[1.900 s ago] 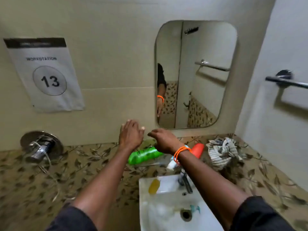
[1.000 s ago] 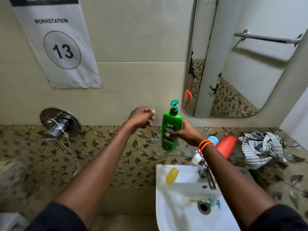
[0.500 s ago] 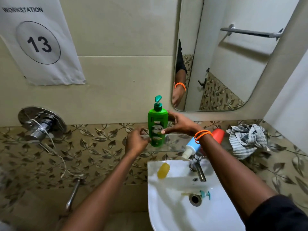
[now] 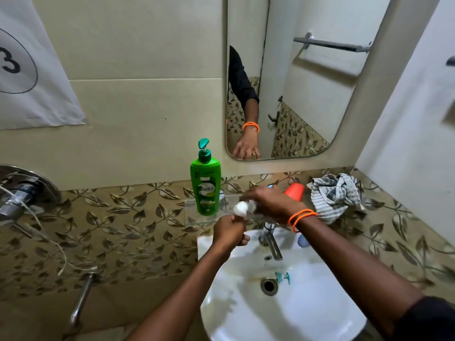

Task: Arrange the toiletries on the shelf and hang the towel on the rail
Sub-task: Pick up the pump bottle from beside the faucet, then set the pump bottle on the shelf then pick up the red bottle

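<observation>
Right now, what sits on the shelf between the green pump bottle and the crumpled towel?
Head view: the right hand grasping a white-capped tube, then an orange bottle lying down beside the towel.

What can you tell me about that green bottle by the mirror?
The green pump bottle looks like glossy plastic, with a darker teal pump head on top and a white-and-green label reading Vatika. It stands upright on the clear glass shelf above the washbasin, just left of the mirror's lower corner. Neither hand touches it; the right hand is beside it.

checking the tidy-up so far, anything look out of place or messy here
Yes: the striped towel sits crumpled at the shelf's right end, not on the rail, and the orange bottle lies on its side. The green pump bottle stands upright.
</observation>
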Demonstrator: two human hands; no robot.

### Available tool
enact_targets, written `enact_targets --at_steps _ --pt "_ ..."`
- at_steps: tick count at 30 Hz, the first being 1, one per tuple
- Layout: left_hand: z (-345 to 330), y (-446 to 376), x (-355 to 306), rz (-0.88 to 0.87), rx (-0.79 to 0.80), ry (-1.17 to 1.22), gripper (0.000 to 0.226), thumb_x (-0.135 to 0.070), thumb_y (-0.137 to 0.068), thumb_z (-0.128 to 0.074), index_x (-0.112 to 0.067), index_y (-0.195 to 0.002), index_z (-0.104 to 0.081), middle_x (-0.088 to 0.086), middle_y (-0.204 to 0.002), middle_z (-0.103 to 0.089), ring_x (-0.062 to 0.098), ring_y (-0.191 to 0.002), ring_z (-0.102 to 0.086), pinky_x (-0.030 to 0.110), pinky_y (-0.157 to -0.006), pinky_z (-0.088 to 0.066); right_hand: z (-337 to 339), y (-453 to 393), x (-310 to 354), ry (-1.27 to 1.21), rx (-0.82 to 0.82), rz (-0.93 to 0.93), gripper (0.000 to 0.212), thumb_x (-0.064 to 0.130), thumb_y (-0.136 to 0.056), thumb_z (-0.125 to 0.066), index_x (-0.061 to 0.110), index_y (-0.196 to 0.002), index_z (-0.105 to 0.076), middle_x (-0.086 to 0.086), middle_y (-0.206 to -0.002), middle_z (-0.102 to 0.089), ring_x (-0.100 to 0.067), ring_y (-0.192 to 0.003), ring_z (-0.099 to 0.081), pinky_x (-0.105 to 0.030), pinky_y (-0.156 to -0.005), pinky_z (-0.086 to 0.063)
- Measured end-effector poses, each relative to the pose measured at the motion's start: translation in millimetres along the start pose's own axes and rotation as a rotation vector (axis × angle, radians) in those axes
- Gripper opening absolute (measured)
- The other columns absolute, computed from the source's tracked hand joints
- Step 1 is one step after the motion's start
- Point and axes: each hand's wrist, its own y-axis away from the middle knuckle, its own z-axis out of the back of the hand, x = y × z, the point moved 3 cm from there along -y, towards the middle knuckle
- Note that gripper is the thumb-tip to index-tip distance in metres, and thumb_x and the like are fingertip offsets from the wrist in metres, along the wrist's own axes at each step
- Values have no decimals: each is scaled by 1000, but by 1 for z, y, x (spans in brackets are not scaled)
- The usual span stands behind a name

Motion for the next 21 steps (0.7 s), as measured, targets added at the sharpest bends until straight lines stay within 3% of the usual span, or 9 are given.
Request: enact_targets --at_steps 3,6,8,13,18,21 --pt "-2 -6 -8 -119 -79 -119 45 -13 -82 -63 -14 -126 -68 12 -82 -74 29 -63 -70 37 -66 -59 11 -2 -12 -561 -411 -102 58 14 -78 -85 15 -131 -62 -10 -123 -72 -23 -109 -66 -45 -96 -55" --pt "-1 -5 -26 -352 -242 -451 52 -26 -81 -72 -28 -133 -66 6 -111 -78 27 -94 -74 32 -74 -55 5 -6 -16 -857 -522 -243 53 15 -74 -89 18 -121 -64 -4 -107 -73 -14 -89 -64 -35 -78 -58" --pt "-1 -9 -37 -433 -299 -508 54 -29 -83 -77 -29 -135 -65 6 -122 -75 29 -104 -73 33 -77 -55 1 -10 -15 -852 -523 -280 54 18 -69 -92 19 -115 -65 -1 -104 -73 -14 -88 -66 -36 -77 -59" --pt "-1 -25 -50 -429 -285 -573 47 -22 -87 -74 -33 -132 -66 5 -119 -77 29 -101 -72 32 -73 -53 1 -15 -16 -780 -524 -320 61 24 -57 -98 22 -110 -68 1 -102 -76 -19 -95 -72 -41 -84 -62" --pt "-6 -25 -44 -431 -308 -568 50 -8 -90 -64 -30 -135 -63 8 -124 -74 32 -108 -70 33 -77 -53 1 -13 -13 -720 -551 -311 67 27 -56 -98 17 -115 -67 -1 -103 -76 -19 -89 -70 -32 -77 -59" --pt "-12 -13 -38 -457 -373 -533 54 -4 -90 -63 -22 -141 -56 11 -131 -68 34 -116 -67 32 -80 -50 7 -6 -8 -684 -513 -289 79 34 -57 -98 15 -125 -62 -4 -113 -73 -19 -94 -67 -34 -81 -58"
